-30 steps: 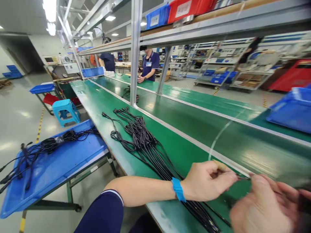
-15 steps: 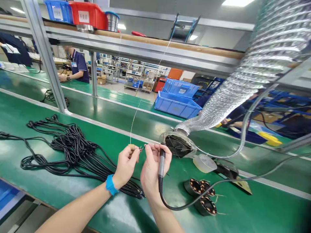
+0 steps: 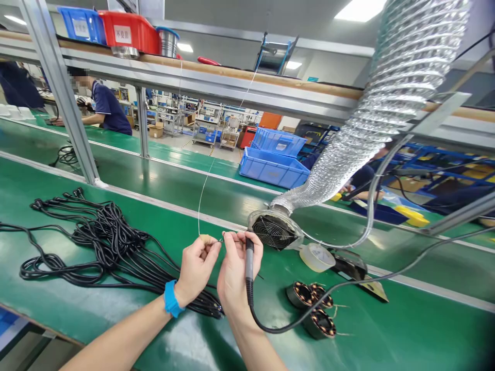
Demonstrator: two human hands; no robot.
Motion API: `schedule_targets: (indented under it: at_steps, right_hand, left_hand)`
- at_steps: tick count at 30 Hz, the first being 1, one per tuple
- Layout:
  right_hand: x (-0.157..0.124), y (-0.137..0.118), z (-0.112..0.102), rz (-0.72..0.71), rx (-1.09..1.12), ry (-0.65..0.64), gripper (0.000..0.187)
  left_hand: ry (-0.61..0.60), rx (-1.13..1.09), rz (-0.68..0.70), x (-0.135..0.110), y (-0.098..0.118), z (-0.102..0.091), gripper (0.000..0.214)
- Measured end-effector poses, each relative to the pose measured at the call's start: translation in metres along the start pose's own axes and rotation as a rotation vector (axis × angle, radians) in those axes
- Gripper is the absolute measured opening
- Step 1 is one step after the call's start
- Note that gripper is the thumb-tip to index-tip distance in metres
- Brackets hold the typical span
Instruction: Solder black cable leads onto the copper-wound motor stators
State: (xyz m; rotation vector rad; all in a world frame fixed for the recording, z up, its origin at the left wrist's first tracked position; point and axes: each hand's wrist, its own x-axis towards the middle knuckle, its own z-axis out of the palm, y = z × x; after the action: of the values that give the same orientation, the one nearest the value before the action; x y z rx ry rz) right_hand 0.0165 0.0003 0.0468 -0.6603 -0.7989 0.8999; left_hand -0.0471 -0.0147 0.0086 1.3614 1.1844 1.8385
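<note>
My left hand (image 3: 199,265), with a blue band on its wrist, pinches the thin silvery solder wire (image 3: 200,198) that runs up toward the shelf. Something yellowish covers its index fingertip. My right hand (image 3: 235,270) is closed on a soldering iron (image 3: 249,260), whose handle lies along the fingers and whose tip is hidden. Its thumb and index finger also come together at a tiny dark wire end between the two hands, too small to make out. Behind them stands a fume fan (image 3: 274,231). Black cables (image 3: 104,237) lie bundled left of my left hand.
Several round motor stators (image 3: 319,323) with copper windings sit at right, near a translucent cup (image 3: 317,256). The iron's cord (image 3: 348,284) crosses above them. A silver duct (image 3: 359,118) rises from the fan. Bins stand on the shelf (image 3: 216,77); a co-worker (image 3: 110,108) is far left.
The view has shifted a little, so most things sit slightly farther left. My hands stay close together, still gripping the solder wire and soldering iron. The co-worker leans farther forward.
</note>
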Motion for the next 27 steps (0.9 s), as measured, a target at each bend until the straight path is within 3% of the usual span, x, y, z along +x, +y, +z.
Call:
schedule_targets:
  at_steps: [8, 19, 23, 27]
  right_hand:
    - [-0.005, -0.001, 0.001, 0.03, 0.057, 0.017, 0.04]
    - [-0.004, 0.005, -0.003, -0.032, 0.007, 0.0, 0.041]
    - [0.001, 0.011, -0.009, -0.104, -0.031, -0.025, 0.04]
    - [0.008, 0.011, -0.018, -0.238, -0.133, -0.141, 0.037]
  left_hand:
    - [0.073, 0.037, 0.043, 0.001, 0.002, 0.0, 0.016]
    - [0.081, 0.068, 0.154, 0.002, 0.003, -0.004, 0.013]
    - [0.073, 0.11, 0.166, 0.008, 0.003, -0.007, 0.012]
    - [0.03, 0.216, 0.206, 0.012, -0.002, -0.011, 0.012]
